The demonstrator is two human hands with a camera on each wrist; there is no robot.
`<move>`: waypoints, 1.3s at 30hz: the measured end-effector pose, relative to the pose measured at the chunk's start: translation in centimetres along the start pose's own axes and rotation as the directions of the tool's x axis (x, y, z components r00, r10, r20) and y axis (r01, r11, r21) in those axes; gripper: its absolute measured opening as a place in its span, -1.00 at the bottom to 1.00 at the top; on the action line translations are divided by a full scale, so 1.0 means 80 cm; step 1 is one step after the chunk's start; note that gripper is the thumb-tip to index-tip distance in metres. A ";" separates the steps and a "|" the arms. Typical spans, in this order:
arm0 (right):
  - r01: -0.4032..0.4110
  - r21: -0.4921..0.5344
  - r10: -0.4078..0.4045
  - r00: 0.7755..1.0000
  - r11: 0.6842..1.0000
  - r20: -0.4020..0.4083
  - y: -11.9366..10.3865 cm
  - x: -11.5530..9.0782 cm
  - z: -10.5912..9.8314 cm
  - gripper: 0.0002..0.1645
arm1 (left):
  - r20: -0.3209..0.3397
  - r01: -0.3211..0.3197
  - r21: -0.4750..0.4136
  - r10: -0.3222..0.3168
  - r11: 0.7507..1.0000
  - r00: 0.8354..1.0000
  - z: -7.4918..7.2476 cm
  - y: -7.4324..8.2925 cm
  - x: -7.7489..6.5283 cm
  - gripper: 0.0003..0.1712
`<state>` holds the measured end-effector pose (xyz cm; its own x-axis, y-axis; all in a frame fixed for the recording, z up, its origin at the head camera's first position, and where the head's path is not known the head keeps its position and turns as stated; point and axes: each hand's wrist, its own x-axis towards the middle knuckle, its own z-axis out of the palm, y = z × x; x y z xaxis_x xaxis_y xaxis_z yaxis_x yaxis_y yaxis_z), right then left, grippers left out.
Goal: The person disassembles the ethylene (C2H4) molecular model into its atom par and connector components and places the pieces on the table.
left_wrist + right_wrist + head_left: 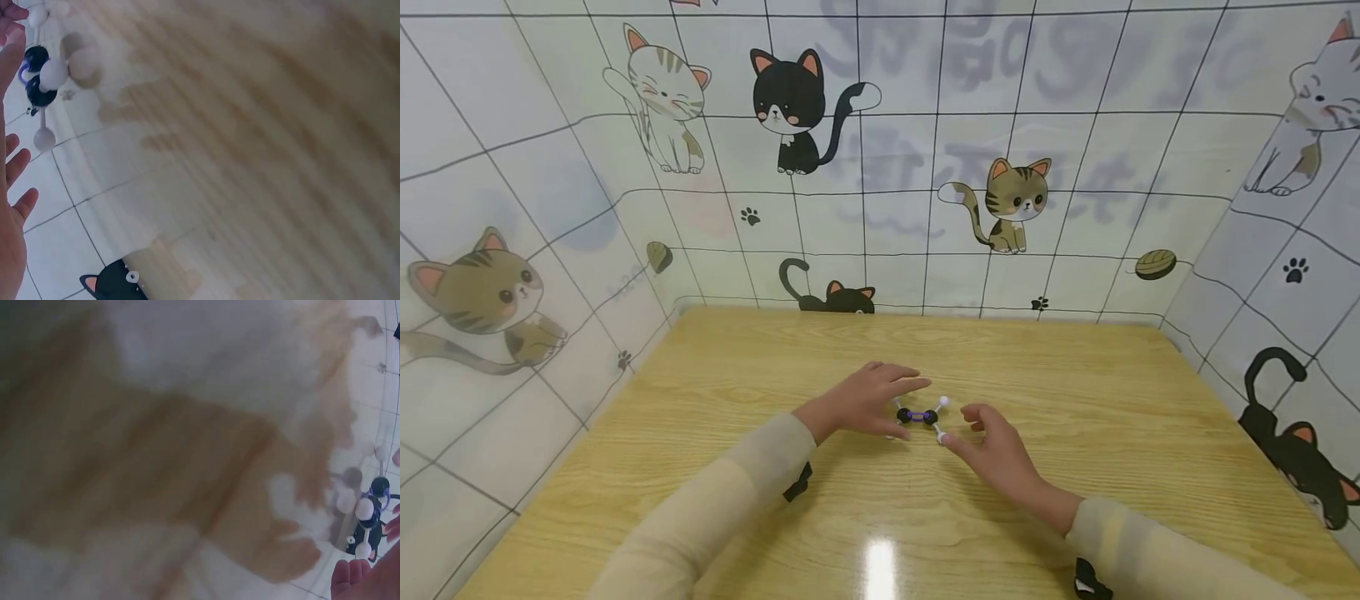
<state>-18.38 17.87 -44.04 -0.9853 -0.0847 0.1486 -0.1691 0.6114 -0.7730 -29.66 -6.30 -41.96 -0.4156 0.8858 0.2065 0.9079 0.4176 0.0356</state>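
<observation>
Glossy, smooth wood-grain surface (865, 492), shiny plastic-looking black balls (904, 414) and white balls (944, 402), purple plastic-looking links (917, 419), matt cloth sleeves (700, 508), thin, smooth printed wall sheeting (895, 150)

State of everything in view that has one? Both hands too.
Ball-and-stick model: assembled; black balls joined, white balls attached.
Left hand: open, over the model's left end.
Right hand: fingers loosely bent, thumb by a white ball; contact unclear.
Sleeves: down to the wrists.
Tabletop: glossy, bright glare.
Cat-print sheet: upright behind.
</observation>
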 end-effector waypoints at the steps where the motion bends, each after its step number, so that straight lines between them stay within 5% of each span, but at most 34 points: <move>1: -0.011 0.007 0.011 1.000 1.000 0.006 -0.001 0.000 0.002 -0.25 | 0.016 0.007 -0.006 -0.007 1.000 1.000 0.001 0.002 0.002 0.01; 14: -0.051 0.060 0.049 0.998 0.997 0.033 -0.015 0.006 0.016 -0.43 | 0.099 0.012 -0.048 -0.007 0.999 0.995 0.018 0.010 0.016 -0.18; 22: -0.065 0.037 0.064 0.997 0.997 0.036 -0.017 0.013 0.020 -0.52 | 0.085 -0.042 -0.021 0.043 0.999 0.995 0.021 0.015 0.019 -0.31; 39: -0.058 -0.005 0.058 0.998 0.998 0.035 -0.014 0.021 0.024 -0.77 | 0.096 -0.030 -0.017 0.032 0.999 0.995 0.024 0.015 0.020 -0.41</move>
<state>-19.90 15.52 -44.11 -0.9937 -0.0770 0.0820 -0.1121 0.6190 -0.7773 -29.34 -4.02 -43.44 -0.3899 0.9139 0.1125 0.9208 0.3872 0.0459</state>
